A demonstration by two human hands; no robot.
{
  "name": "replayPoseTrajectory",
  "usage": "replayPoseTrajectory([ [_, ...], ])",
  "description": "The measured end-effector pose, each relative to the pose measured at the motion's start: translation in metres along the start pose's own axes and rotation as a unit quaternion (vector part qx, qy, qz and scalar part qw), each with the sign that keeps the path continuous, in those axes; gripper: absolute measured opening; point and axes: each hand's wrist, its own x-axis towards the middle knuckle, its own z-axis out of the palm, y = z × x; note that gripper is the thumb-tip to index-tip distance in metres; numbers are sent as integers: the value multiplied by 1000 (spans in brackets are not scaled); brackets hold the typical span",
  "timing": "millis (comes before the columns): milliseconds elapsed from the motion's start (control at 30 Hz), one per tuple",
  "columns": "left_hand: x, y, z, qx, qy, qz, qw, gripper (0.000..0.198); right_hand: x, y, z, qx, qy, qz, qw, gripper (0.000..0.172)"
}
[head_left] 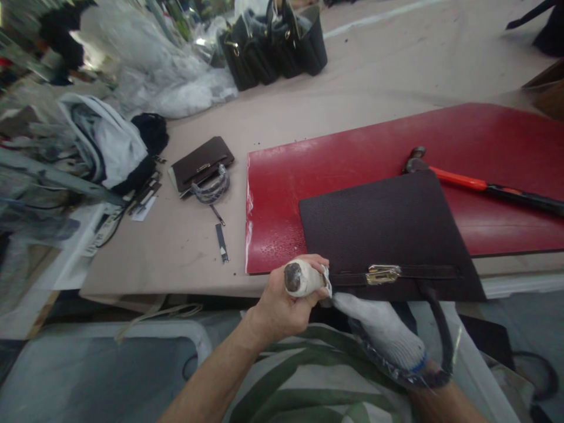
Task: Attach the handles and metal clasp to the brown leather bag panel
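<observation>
My left hand [279, 302], bare, is closed around a thick white-wrapped tool handle [304, 277] with a dark rounded end; the tool's working tip is hidden. It sits at the lower left corner of a dark brown leather bag panel [379, 220]. The panel carries a strap with a gold metal clasp [383, 274] near its front edge. My right hand [381, 329], in a white knit glove, reaches under a bag handle [440, 329] partly wrapped in clear film. Its fingers are pressed together at the panel's near edge, close to my left fingers.
Beneath the panel lies a red board [277, 200]. A hammer [467, 179] with an orange and black handle rests behind the panel. Farther left is another brown bag piece [202, 161]. Several black handbags [273, 50] stand at the back. A grey bin [110, 364] is below the table edge.
</observation>
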Motion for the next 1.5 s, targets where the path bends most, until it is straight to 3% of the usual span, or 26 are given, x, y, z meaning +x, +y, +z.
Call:
replayPoseTrajectory([
  [200, 10, -2, -1, 12, 0, -20, 1000, 23, 12, 5, -1, 30, -30, 27, 999, 41],
  [367, 34, -6, -8, -5, -22, -94, 995, 21, 11, -20, 6, 16, -71, 17, 997, 43],
  [467, 45, -11, -13, -31, -45, -144, 988, 20, 6, -35, 6, -53, -77, 65, 994, 44],
  [600, 47, -22, -16, -86, -47, -171, 980, 29, 3, -28, 1, -127, -27, 146, 981, 49],
  [800, 44, -28, -16, -130, -56, -162, 977, 31, 6, -17, 0, -55, -50, 76, 994, 40],
  [1200, 43, -10, -9, -32, -61, -139, 988, 20, 11, -6, -3, -87, -47, 85, 992, 38],
  [1333, 49, -8, -11, 3, -68, -118, 991, 20, 11, -18, 1, -103, -41, 83, 990, 38],
  [1500, 65, -8, -17, 28, -86, -137, 986, 20, 10, -54, 16, -113, -48, 45, 991, 42],
])
